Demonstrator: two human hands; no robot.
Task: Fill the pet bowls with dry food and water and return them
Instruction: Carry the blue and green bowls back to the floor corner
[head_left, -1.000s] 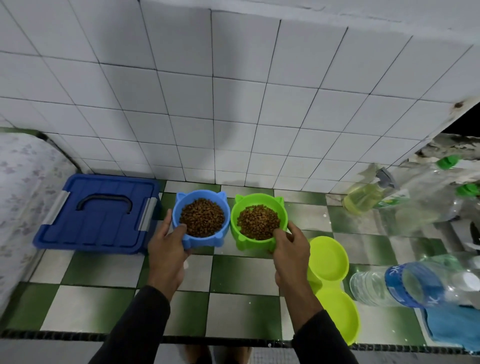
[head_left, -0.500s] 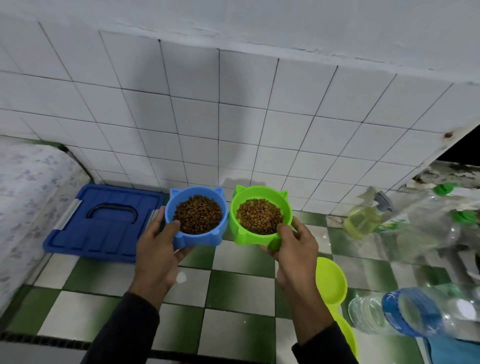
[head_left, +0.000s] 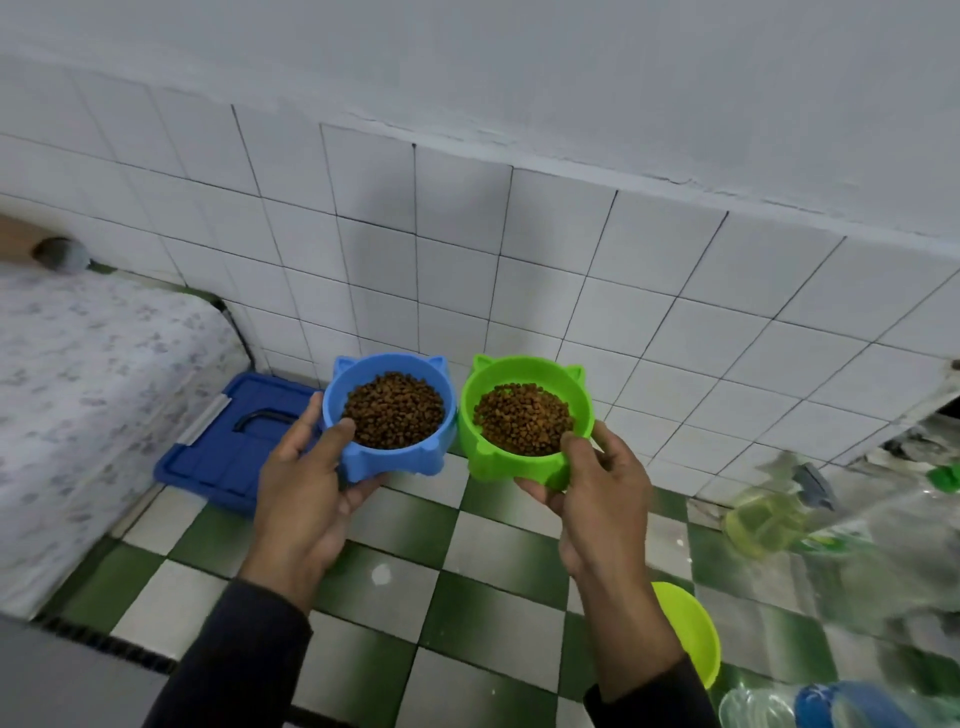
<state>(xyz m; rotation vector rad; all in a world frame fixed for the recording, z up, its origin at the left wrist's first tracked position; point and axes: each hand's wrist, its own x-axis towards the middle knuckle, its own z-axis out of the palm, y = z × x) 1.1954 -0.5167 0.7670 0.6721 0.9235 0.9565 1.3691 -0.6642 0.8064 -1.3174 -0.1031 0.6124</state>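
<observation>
White tiled wall (head_left: 467, 249) meets a green-and-white checkered floor (head_left: 467, 623); floral mattress (head_left: 78, 395) at left.

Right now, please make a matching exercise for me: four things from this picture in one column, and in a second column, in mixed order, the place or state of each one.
Things:
1. blue bowl
2. green bowl
3. blue storage box
4. yellow-green dish

Places or states:
A. on the checkered floor by the wall, lid closed
B. full of dry food, held by the right hand
C. on the floor, partly hidden behind the right forearm
D. full of dry food, held by the left hand

Pairs: 1-D, 2-B, 3-A, 4-C
</observation>
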